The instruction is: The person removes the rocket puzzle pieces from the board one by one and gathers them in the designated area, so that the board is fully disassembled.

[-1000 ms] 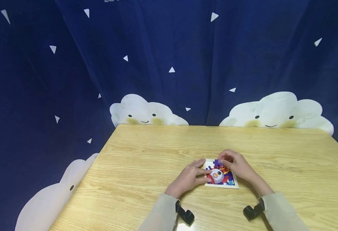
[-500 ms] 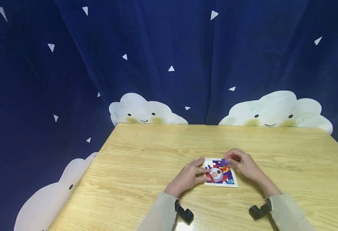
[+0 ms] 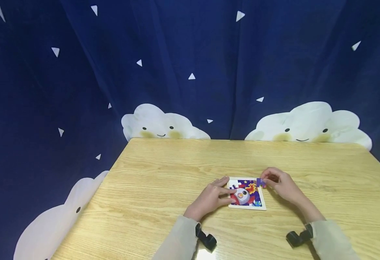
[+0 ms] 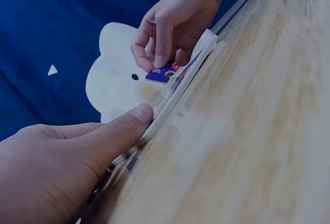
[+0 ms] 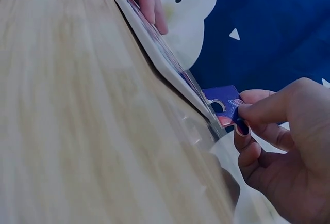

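A small jigsaw puzzle in a white frame [image 3: 248,208] lies on the table, its picture a round white-faced character on purple with a red and orange burst. Bare white shows at its upper left. My left hand [image 3: 209,198] rests at the frame's left side with fingers extended over the picture; in the left wrist view the thumb [image 4: 124,131] lies along the edge. Between thumb and fingertips, my right hand [image 3: 283,186] pinches a purple puzzle piece [image 5: 223,100] with a round notch. The piece is held tilted up by the frame's upper right corner.
The wood-grain table [image 3: 164,169] extends around the puzzle on all sides. Behind it hangs a dark blue curtain [image 3: 177,43] with white triangles and smiling clouds. Black wrist straps with small devices sit on the left wrist [image 3: 206,240] and right wrist [image 3: 298,237].
My right hand has moved right with the purple piece, from over the puzzle's top middle to its upper right corner, uncovering more of the picture. The left hand stays in place.
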Demonstrator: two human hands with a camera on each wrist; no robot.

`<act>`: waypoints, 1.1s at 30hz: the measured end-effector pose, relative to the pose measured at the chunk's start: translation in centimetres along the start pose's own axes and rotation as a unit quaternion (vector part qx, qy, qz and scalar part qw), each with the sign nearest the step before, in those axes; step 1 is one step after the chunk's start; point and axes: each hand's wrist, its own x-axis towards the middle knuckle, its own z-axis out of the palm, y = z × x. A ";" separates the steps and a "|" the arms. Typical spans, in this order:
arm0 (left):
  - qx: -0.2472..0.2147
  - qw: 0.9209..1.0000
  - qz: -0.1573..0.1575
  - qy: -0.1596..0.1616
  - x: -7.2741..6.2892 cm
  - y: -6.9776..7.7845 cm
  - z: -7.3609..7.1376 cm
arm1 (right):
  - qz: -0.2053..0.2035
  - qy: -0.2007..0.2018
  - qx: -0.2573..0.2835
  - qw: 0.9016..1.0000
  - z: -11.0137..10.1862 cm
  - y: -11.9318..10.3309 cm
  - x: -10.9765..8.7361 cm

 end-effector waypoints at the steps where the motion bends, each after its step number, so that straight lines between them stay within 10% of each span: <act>1: -0.003 1.000 0.000 0.000 0.0 0.0 0.0 | 0.000 0.003 -0.004 1.000 -0.1 0.1 -0.1; 33: 0.007 1.000 0.019 0.005 0.1 -0.2 -0.1 | 0.011 0.019 -0.035 0.999 -4.1 3.0 -3.0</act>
